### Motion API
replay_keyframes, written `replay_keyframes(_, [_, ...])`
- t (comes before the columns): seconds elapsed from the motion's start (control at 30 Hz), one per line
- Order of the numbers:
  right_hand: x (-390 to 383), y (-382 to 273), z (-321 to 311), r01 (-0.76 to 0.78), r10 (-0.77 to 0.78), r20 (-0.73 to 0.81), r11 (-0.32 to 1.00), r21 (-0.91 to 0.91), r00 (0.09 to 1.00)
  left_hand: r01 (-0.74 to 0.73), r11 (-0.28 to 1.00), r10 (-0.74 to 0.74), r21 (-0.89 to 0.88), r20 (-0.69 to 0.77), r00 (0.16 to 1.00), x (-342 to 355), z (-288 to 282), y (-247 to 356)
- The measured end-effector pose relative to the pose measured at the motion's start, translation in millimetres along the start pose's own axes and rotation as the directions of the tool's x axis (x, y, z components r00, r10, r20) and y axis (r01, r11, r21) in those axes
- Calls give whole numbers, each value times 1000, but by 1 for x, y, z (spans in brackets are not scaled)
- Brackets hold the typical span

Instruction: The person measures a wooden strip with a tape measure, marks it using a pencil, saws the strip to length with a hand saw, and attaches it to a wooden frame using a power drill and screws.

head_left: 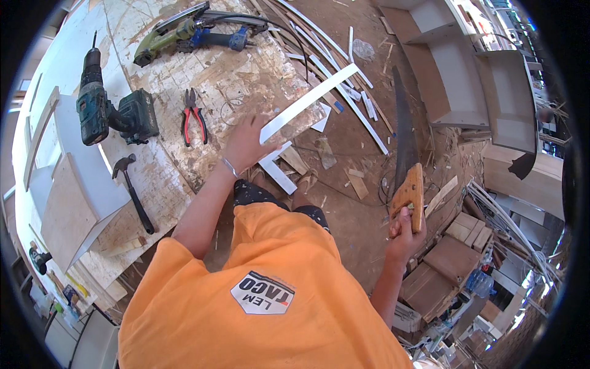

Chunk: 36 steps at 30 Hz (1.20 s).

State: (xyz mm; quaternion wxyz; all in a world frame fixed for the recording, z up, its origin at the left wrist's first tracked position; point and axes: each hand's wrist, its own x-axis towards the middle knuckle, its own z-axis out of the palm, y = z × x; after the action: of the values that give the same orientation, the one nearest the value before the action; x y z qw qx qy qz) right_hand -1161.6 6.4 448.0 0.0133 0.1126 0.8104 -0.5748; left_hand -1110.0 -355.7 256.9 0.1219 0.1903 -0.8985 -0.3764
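Observation:
At the worktable's right edge, my left hand [247, 145] grips the near end of a long white strip [312, 98], its thumb and fingers on either side. The strip slants up and right, its far end reaching past the table edge. Just below that hand, a shorter white angled piece [279, 175] hangs beside the table. Out to the right, my right hand [407, 235] is closed round the wooden handle of a handsaw [405, 132]. The saw's long dark blade points away from me, apart from the strip.
On the worktable [212, 74] lie red-handled pliers [194, 117], a cordless drill [95, 101], a hammer [132, 190] and green and blue air tools [196, 38]. Strips and offcuts [362, 126] litter the floor. Cabinet boxes [442, 74] stand right, with stacked boards [448, 261] nearer.

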Motion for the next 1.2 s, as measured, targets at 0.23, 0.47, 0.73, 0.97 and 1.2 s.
replay_keyframes(0.23, [14,17,-23,-38,39,-10,995,93,999,111,993,-102,-29,217,971,-2,-8,1])
replay_keyframes(0.47, [11,32,-39,9,-12,62,999,38,998,-57,990,27,126,224,974,30,20,5])
replay_keyframes(0.73, [22,-4,4,181,-128,363,977,-114,923,-167,981,149,101,161,976,69,58,36])
replay_keyframes(0.97, [41,6,41,262,-168,489,956,-130,856,-268,955,247,128,160,956,91,78,31])
replay_keyframes(1.2, [55,14,50,244,-146,517,962,-125,843,112,988,-130,108,176,976,112,77,51])
